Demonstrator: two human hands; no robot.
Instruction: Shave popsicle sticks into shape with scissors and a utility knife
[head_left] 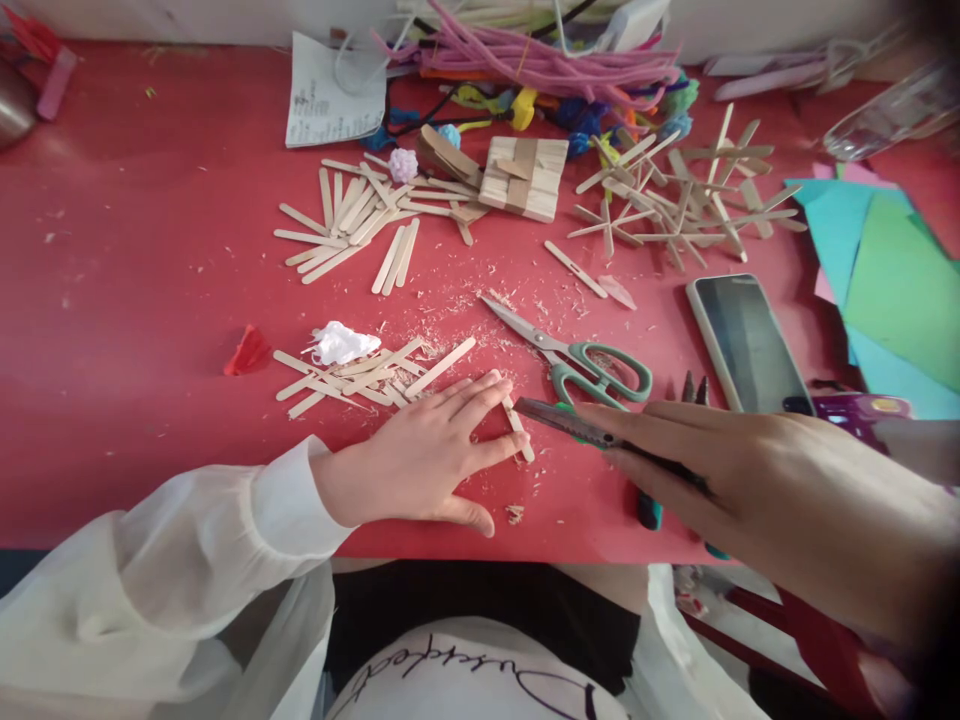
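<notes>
My left hand (pixel 420 440) lies flat on the red table, its fingers spread. Two of its fingertips rest on the ends of a short wooden craft stick (pixel 517 432), pinning it to the tabletop. In my right hand (pixel 720 470) is a utility knife (pixel 570 422) with a notched metal channel, its tip pointing left beside the stick. Green-handled scissors (pixel 562 350) lie half open just beyond both hands. A loose heap of craft sticks (pixel 360 376) and a crumpled white piece (pixel 343 343) sit past my left hand.
Wood shavings (pixel 465 290) litter the table (pixel 150 250). Farther back are more craft sticks (pixel 352 220), a banded stick bundle (pixel 523 178), star-shaped stick pieces (pixel 682 195) and pink pipe cleaners (pixel 525 55). At right are a phone (pixel 750 340), coloured paper (pixel 900 290) and pliers (pixel 649 512) partly under my right hand.
</notes>
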